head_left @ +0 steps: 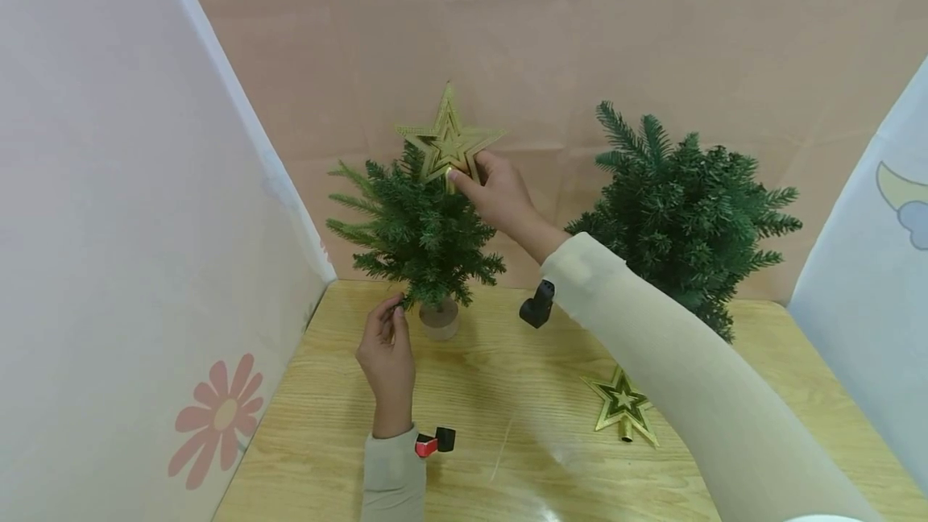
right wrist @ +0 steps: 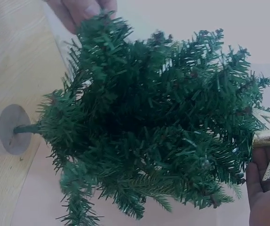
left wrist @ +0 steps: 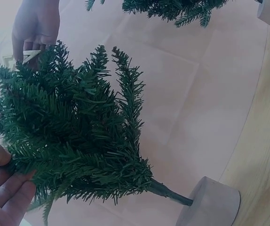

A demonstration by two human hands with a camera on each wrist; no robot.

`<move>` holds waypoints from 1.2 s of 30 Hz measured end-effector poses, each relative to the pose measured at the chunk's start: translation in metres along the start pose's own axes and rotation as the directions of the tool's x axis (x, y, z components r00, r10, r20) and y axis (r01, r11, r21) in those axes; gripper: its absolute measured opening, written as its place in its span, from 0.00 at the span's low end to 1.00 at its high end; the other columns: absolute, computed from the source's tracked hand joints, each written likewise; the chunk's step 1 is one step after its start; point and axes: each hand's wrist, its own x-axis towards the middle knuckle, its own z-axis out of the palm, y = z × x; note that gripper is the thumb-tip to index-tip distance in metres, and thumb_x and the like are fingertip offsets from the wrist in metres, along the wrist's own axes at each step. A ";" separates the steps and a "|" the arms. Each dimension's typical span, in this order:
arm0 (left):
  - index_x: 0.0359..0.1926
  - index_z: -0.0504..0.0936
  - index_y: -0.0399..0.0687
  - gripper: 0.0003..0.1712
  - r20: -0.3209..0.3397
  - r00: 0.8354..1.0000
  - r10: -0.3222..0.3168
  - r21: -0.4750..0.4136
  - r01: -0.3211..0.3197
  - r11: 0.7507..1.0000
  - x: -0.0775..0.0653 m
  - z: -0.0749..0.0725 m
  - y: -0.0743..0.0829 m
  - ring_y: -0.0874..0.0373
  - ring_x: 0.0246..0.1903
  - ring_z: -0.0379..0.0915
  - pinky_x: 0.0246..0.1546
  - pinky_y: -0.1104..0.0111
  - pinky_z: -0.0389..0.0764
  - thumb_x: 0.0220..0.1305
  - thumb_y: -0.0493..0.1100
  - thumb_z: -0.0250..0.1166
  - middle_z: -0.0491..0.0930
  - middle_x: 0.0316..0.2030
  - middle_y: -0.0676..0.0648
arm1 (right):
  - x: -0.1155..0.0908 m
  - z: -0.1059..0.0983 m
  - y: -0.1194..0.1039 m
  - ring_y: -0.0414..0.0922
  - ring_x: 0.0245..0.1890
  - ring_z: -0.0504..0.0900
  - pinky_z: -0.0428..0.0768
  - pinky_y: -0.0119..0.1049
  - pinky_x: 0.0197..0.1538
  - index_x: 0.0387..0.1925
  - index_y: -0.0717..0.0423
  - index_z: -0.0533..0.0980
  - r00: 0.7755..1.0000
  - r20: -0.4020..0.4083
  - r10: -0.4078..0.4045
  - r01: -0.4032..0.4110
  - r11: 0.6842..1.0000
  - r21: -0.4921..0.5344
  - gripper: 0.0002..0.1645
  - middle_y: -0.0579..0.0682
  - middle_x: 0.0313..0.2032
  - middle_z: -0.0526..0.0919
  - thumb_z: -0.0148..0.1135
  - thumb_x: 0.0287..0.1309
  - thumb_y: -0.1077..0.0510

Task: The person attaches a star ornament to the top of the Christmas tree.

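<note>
Gripping the gold star (head_left: 449, 142) at the treetop

On the far left, a pink flower (head_left: 225, 414) is decorating the white wall (head_left: 109, 151). Next along, the left hand (head_left: 387, 357) is reaching low, its fingers (left wrist: 19, 197) pinching the tip of a lower branch (left wrist: 55, 169). That branch is belonging to the smaller tree (head_left: 428, 224), which is standing upright in its round base (head_left: 440, 322) on the desk (head_left: 493, 393). And up top, there's the gold star, facing the viewer with its highest point aiming upward! The right hand (head_left: 503, 198) is holding it near its lower middle, thumb in front; whether the tree's tip is sitting inside the socket, I can't tell. Over to the right, a bushier tree (head_left: 689, 224) is standing partly behind the outstretched right sleeve (head_left: 652, 345). Below it, a second star (head_left: 623, 401) is lying on the desk, socket pointing nearer, the sleeve partly covering one side. At the far right, a yellow crescent (head_left: 899, 188) is showing on the other wall (head_left: 863, 240).
</note>
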 end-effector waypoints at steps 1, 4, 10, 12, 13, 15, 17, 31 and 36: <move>0.50 0.81 0.37 0.11 -0.001 1.000 -0.001 0.002 0.001 1.000 0.000 0.000 0.002 0.52 0.50 0.80 0.49 0.69 0.80 0.69 0.33 0.59 0.82 0.49 0.40 | 0.000 0.000 0.000 0.48 0.23 0.66 0.67 0.38 0.28 0.35 0.53 0.73 1.000 0.001 0.004 -0.004 1.000 -0.004 0.16 0.52 0.25 0.71 0.58 0.67 0.44; 0.50 0.80 0.33 0.11 -0.005 1.000 0.001 0.004 -0.001 1.000 0.000 0.001 0.011 0.50 0.50 0.80 0.50 0.65 0.80 0.70 0.32 0.58 0.82 0.49 0.37 | -0.001 0.000 0.000 0.48 0.23 0.66 0.68 0.38 0.28 0.35 0.53 0.73 1.000 -0.009 0.003 -0.003 1.000 0.006 0.16 0.52 0.25 0.71 0.58 0.68 0.44; 0.49 0.79 0.28 0.11 -0.006 1.000 0.015 0.009 -0.015 1.000 0.000 0.000 0.026 0.44 0.49 0.80 0.50 0.62 0.80 0.70 0.31 0.56 0.81 0.48 0.33 | -0.001 0.000 0.000 0.48 0.25 0.67 0.68 0.39 0.30 0.39 0.53 0.77 0.999 -0.039 -0.007 0.008 0.999 0.043 0.17 0.52 0.28 0.74 0.59 0.66 0.43; 0.49 0.80 0.31 0.11 -0.005 1.000 0.010 0.010 -0.010 1.000 0.000 0.000 0.026 0.45 0.49 0.80 0.50 0.65 0.80 0.70 0.31 0.57 0.81 0.48 0.34 | -0.001 0.001 0.001 0.47 0.28 0.70 0.70 0.38 0.32 0.44 0.52 0.79 0.999 -0.041 -0.008 0.011 0.997 0.072 0.17 0.51 0.32 0.78 0.60 0.66 0.43; 0.49 0.80 0.32 0.10 -0.006 1.000 0.008 0.010 -0.008 1.000 0.000 0.000 0.026 0.46 0.49 0.80 0.50 0.67 0.79 0.70 0.31 0.57 0.81 0.48 0.35 | -0.001 0.001 0.002 0.46 0.30 0.71 0.71 0.38 0.33 0.46 0.52 0.79 0.999 -0.042 -0.009 0.013 0.996 0.086 0.18 0.50 0.35 0.80 0.61 0.65 0.43; 0.49 0.80 0.35 0.10 -0.007 1.000 0.009 0.012 -0.009 1.000 0.000 0.000 0.026 0.47 0.49 0.80 0.50 0.71 0.79 0.70 0.31 0.57 0.82 0.48 0.35 | -0.001 0.001 -0.001 0.45 0.36 0.76 0.74 0.37 0.38 0.51 0.54 0.79 0.999 -0.041 -0.006 0.011 0.993 0.117 0.20 0.51 0.42 0.82 0.61 0.66 0.46; 0.49 0.81 0.35 0.10 -0.008 1.000 0.010 0.011 -0.010 1.000 0.001 0.000 0.026 0.46 0.49 0.80 0.50 0.72 0.79 0.70 0.31 0.57 0.81 0.48 0.35 | -0.001 0.001 -0.001 0.44 0.41 0.79 0.77 0.37 0.44 0.52 0.55 0.79 0.999 -0.040 -0.011 0.017 0.990 0.139 0.20 0.50 0.46 0.83 0.62 0.65 0.47; 0.49 0.79 0.29 0.11 -0.001 1.000 0.013 0.017 -0.013 1.000 0.001 -0.002 0.029 0.43 0.49 0.80 0.49 0.73 0.79 0.70 0.31 0.57 0.81 0.48 0.34 | 0.001 0.002 -0.003 0.46 0.49 0.81 0.80 0.38 0.52 0.55 0.61 0.77 1.000 -0.017 -0.016 0.019 0.977 0.212 0.20 0.56 0.51 0.82 0.61 0.67 0.53; 0.49 0.80 0.29 0.11 -0.003 1.000 0.014 0.015 -0.014 1.000 0.001 -0.002 0.030 0.43 0.48 0.80 0.49 0.71 0.80 0.70 0.30 0.56 0.81 0.48 0.33 | 0.003 0.003 0.004 0.43 0.49 0.80 0.79 0.37 0.53 0.53 0.56 0.78 0.999 -0.024 -0.025 0.030 0.974 0.226 0.21 0.51 0.51 0.82 0.62 0.65 0.48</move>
